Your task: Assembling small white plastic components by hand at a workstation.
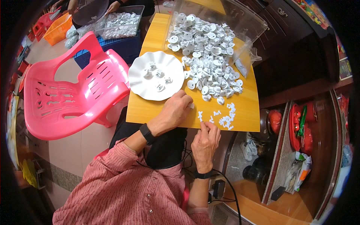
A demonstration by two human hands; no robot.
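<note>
While the left grip (174, 109) pinches a part (191, 105), clip (200, 115) picking seems underway; the right grip (205, 140), closure unclear, next needs precision.

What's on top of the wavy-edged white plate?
Several small white plastic parts lie on the wavy-edged white plate. The plate directly beneath them is covered and can't be seen.

Dusty-pink shirt (125, 180) worn, patterned with fine darker flecks in rows, fastened by small shiny buttons (151, 211). Flat-faced black wristband (147, 134) strapped behind left hand (174, 109); second black wristband (203, 175) strapped behind right hand (206, 145). Black trousers (162, 153) worn below.
</note>
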